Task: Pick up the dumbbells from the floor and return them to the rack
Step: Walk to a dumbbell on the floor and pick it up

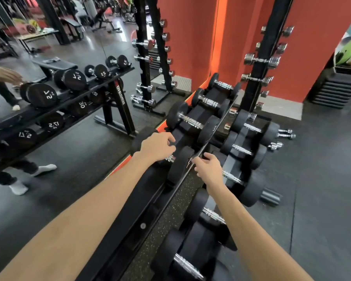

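A black dumbbell [180, 165] with a chrome handle lies on the top tier of the black rack [134, 220]. My left hand [156, 148] hovers just over its handle, fingers loosely curled and holding nothing. My right hand [209, 169] is beside that dumbbell's near head, fingers spread at the rack's front rail. More black dumbbells [193, 122] fill the top tier farther along. Others [241, 149] sit on the lower tier. Small chrome dumbbells [286, 133] lie on the floor at the far end of the rack.
A wall mirror [69, 138] runs along the left of the rack and reflects it. An upright black stand [261, 61] holding chrome dumbbells rises behind the rack. A ridged black block [271, 196] lies on the rubber floor at the right.
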